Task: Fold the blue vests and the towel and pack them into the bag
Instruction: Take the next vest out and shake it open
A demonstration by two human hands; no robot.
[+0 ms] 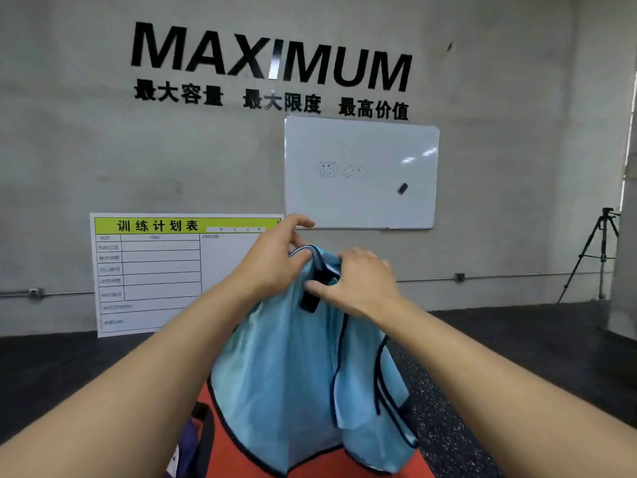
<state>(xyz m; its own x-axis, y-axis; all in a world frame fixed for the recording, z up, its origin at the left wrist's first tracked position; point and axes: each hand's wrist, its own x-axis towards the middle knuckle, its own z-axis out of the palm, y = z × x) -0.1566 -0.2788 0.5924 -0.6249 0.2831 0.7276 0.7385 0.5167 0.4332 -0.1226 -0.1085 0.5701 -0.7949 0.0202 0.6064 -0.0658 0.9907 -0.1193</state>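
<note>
Grey concrete wall (103,160) fills the background, with big black lettering (272,56) reading MAXIMUM and a row of Chinese characters beneath it.

Both arms reach forward at chest height. The left hand (275,260) pinches the top edge of a light blue vest (282,367) between thumb and curled fingers, its index finger lifted slightly above the fabric. The right hand (358,281) sits just beside it, fingers curled over the dark-trimmed edge of the same vest and thumb pressed against the front, near a short black strap (310,300). The two hands are close together, so the vest hangs bunched from that point, draping down in loose folds with navy binding along its edges.

Below the hanging cloth lies an orange surface (241,450), touching or just under the vest's lower hem; I cannot tell whether it is the bag. A dark blue and black strap-like piece (193,443) shows at its left side.

Further out, dark speckled floor (517,357) runs to the wall. A schedule board (151,270) with a yellow-green header leans against the wall on the left. A whiteboard (362,201) with two small sketches and an eraser hangs to the right of it, and a black tripod (593,253) stands at the far right.
</note>
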